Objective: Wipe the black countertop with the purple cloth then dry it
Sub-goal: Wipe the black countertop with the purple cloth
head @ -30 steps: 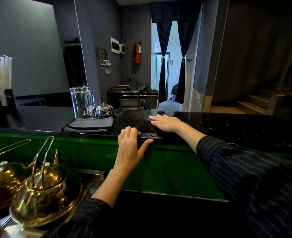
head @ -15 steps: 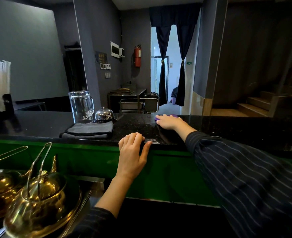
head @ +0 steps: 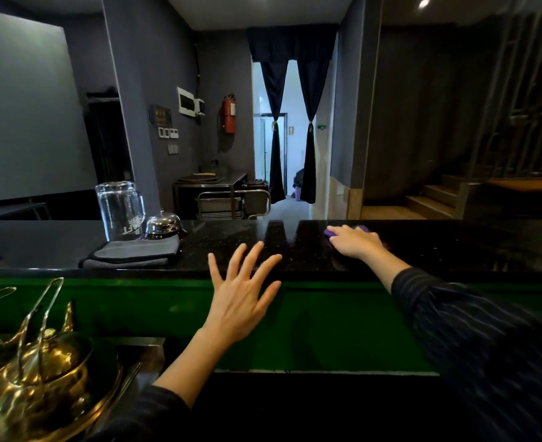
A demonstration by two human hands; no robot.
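The black countertop (head: 454,247) runs across the view above a green front panel. My right hand (head: 354,241) lies flat on it at the far right of centre, pressing down the purple cloth (head: 329,232), of which only small edges show around the fingers. My left hand (head: 242,295) hovers at the counter's near edge with its fingers spread wide, holding nothing. A folded grey cloth (head: 132,255) lies on the counter to the left.
An upturned glass mug (head: 121,210) and a silver call bell (head: 162,225) stand behind the grey cloth. Brass teapots (head: 36,374) sit on a tray at the lower left, below the counter. Stairs rise at the far right.
My right hand has slid the purple cloth rightwards along the counter. My left hand has let go of the counter edge and spread its fingers open.
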